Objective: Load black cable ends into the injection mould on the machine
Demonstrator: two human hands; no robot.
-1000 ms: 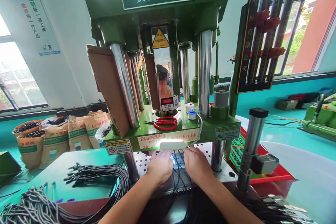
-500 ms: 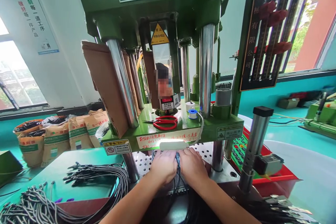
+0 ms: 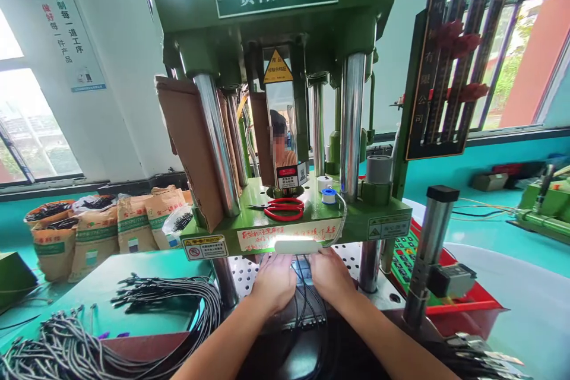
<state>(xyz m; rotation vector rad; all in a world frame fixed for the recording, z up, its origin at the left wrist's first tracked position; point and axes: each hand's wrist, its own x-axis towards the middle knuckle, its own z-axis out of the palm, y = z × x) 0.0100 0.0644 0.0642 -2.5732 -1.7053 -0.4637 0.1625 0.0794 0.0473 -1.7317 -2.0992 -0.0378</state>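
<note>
Both of my hands reach under the green plate of a press [image 3: 320,222], beneath a white lamp [image 3: 297,246]. My left hand [image 3: 275,282] lies left of several thin black cables [image 3: 303,300]; its fingertips are hidden under the lamp. To the right of the cables is my right hand [image 3: 332,276], its fingers also mostly out of sight. Between the hands shows a bluish metal surface [image 3: 304,273], with the cables running over it down toward me. What the fingers touch I cannot make out.
Red-handled scissors [image 3: 285,209] and a blue-white spool [image 3: 328,195] lie on the press plate. Bundled grey cables [image 3: 57,344] cover the left table [image 3: 146,267]. A black-capped metal post [image 3: 430,249] and a red bin [image 3: 472,314] stand at right. Chrome columns [image 3: 217,142] flank the press.
My hands have moved slightly apart, showing more of the cables and the bluish surface between them. The camera view has shifted a little, so the press sits lower and further right.
</note>
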